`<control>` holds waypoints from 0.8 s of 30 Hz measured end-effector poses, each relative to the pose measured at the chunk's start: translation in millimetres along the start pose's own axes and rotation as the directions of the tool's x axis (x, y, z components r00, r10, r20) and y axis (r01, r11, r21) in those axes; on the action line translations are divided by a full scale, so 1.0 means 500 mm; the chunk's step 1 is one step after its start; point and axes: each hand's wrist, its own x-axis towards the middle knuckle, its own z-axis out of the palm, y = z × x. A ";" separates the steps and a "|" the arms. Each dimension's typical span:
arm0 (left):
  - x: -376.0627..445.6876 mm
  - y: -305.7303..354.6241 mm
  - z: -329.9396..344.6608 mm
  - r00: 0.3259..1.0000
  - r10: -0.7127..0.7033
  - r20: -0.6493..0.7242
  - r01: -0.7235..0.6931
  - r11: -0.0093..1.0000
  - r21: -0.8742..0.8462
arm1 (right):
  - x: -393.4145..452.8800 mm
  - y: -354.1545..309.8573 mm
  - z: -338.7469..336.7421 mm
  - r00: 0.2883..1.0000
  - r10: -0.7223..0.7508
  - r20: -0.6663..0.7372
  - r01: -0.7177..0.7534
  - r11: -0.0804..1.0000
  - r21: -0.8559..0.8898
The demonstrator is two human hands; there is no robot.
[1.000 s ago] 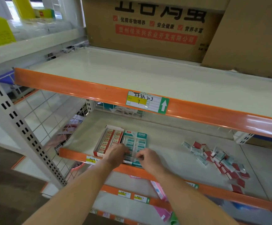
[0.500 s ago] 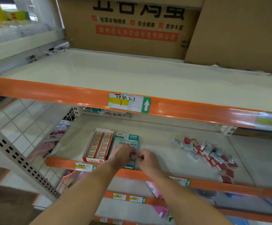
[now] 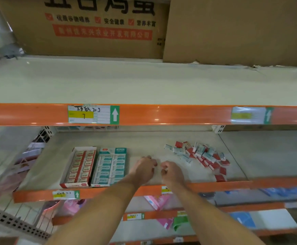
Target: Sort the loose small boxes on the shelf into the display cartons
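Two display cartons lie side by side at the left of the middle shelf (image 3: 153, 138): a red carton (image 3: 79, 167) filled with red-and-white small boxes and a teal carton (image 3: 111, 166) filled with teal-and-white ones. A heap of loose red and teal small boxes (image 3: 201, 157) lies to the right. My left hand (image 3: 144, 169) and my right hand (image 3: 172, 172) hover close together over bare shelf between the teal carton and the heap, fingers curled. I see nothing held in either hand.
An orange shelf rail (image 3: 161, 114) with price labels runs above the work shelf; the upper shelf carries large cardboard cases (image 3: 91, 27) at the back. Lower shelves hold pink, green and blue packets (image 3: 161, 202). A perforated upright (image 3: 11, 221) stands at the lower left.
Both hands have left the teal carton and shifted right onto the bare shelf, toward the heap. The view has swung right as well.
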 end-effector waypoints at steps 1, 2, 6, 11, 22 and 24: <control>0.007 0.013 0.006 1.000 0.011 0.000 -0.011 1.000 0.000 | 0.000 0.012 -0.009 1.000 0.008 -0.008 -0.008 1.000 0.005; 0.014 0.024 0.012 1.000 0.019 0.002 -0.019 1.000 0.002 | 0.000 0.022 -0.017 1.000 0.021 -0.014 -0.021 1.000 0.016; 0.039 0.065 0.029 0.999 0.043 0.022 -0.043 0.999 -0.004 | -0.001 0.058 -0.045 0.998 0.043 -0.042 -0.041 0.998 0.056; 0.067 0.110 0.050 0.995 0.061 0.079 -0.063 0.998 0.022 | 0.002 0.111 -0.083 0.994 0.079 -0.079 -0.078 0.997 0.010; 0.120 0.253 0.115 0.975 0.201 0.096 -0.201 0.980 -0.008 | 0.000 0.217 -0.161 0.909 0.276 -0.311 -0.228 0.956 0.183; 0.130 0.281 0.123 0.974 0.221 0.057 -0.220 0.975 -0.024 | 0.010 0.233 -0.169 0.924 0.240 -0.298 -0.187 0.963 0.196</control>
